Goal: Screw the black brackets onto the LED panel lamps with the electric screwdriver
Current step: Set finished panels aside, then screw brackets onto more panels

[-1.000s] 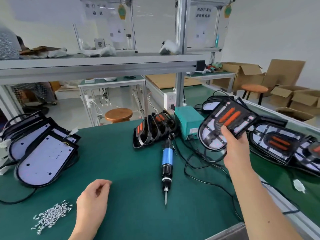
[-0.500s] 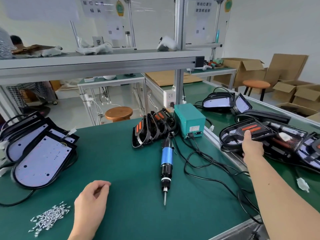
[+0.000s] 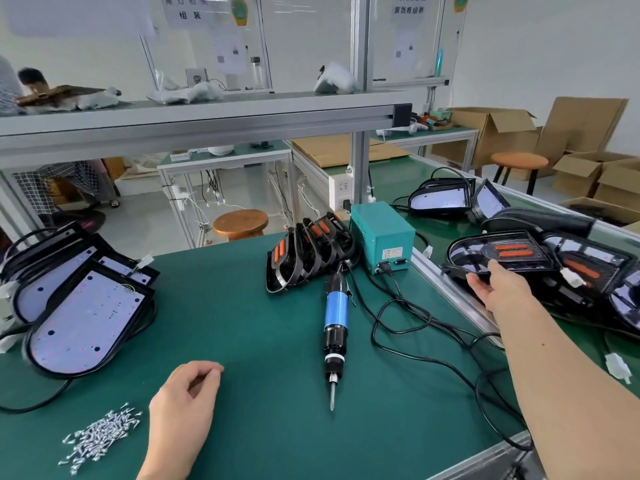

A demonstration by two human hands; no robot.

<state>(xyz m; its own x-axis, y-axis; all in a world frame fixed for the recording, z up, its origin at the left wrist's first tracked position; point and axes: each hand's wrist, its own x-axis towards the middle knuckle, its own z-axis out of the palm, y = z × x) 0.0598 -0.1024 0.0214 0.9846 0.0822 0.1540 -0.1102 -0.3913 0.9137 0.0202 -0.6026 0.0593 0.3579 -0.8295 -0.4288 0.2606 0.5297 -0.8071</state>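
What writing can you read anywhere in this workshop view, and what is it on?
"组装": white paper sign upper left; its top line is cropped.
"装饰框组装", likely: white paper sign upper right.
Label on teal metal power box: too small.
Pinned sheets below the signs: blurred.

White wall (image 3: 554, 46), stool (image 3: 240, 221), seemingly grey floor (image 3: 138, 220)

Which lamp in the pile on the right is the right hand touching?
The leftmost lamp of the pile, flat with two orange strips up; the right hand touches its near rim. The others lie farther right or behind.
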